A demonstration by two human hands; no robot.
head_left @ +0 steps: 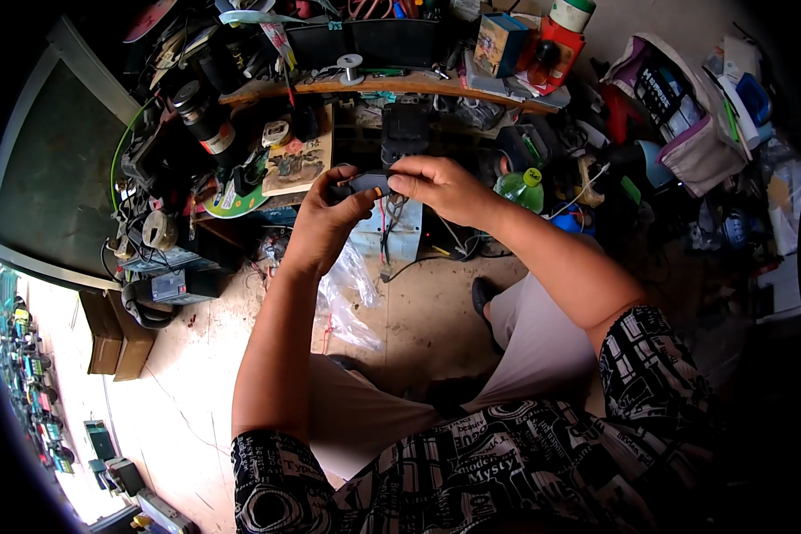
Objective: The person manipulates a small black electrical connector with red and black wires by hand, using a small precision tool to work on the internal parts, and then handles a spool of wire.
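Black-and-white printed cloth of a shirt [507,454] lies nearest, with bare forearms reaching forward from its sleeves. Beyond it, both hands meet around a small dark object [365,182]. The left hand [327,214] curls about its left end, thumb and fingers partly closed on it; the right hand [436,185] pinches its right end between thumb and fingers. Finer detail of the object is too small to tell. Below the hands show pale trousers [543,325], crumpled clear plastic [351,298] and the tiled floor [427,307]. Just past the hands stands a pale blue panel [402,238], a thin red wire in front of it. Farther out, an illustrated board [301,167] is at left, a green bottle [519,191] at right. Farthest, a white spool [351,71] stands on the cluttered, wooden-edged worktop [392,85].
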